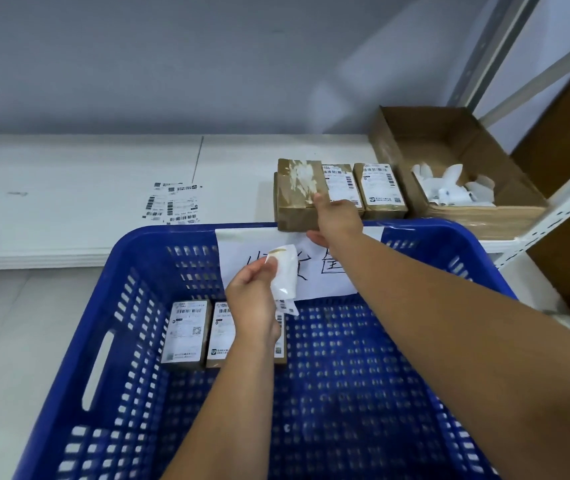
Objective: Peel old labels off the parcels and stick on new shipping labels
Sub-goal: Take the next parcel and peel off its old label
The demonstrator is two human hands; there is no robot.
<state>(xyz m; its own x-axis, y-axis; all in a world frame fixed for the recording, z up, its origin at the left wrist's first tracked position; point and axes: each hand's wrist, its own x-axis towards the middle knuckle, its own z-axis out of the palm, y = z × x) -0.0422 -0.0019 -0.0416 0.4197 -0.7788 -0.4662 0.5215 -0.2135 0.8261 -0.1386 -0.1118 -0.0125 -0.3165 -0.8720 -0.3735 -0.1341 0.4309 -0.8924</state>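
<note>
My right hand (337, 221) grips a brown parcel (299, 195) at the table's front edge; white scraps of torn label cover its top. My left hand (254, 296) pinches a curled peeled label (285, 275) over the blue crate (79, 341). Two brown parcels with printed labels (342, 187) (380, 188) stand to the right of the held one. Inside the crate lie labelled parcels (186, 332) (223, 336), the right ones partly hidden by my left wrist. Loose new shipping labels (172, 204) lie on the white table (69, 188).
An open cardboard box (394, 147) holding crumpled white label scraps stands at the table's right end. A handwritten paper sign (325, 271) hangs on the crate's far wall. A metal shelf frame (560, 202) rises on the right. A grey wall runs behind the table.
</note>
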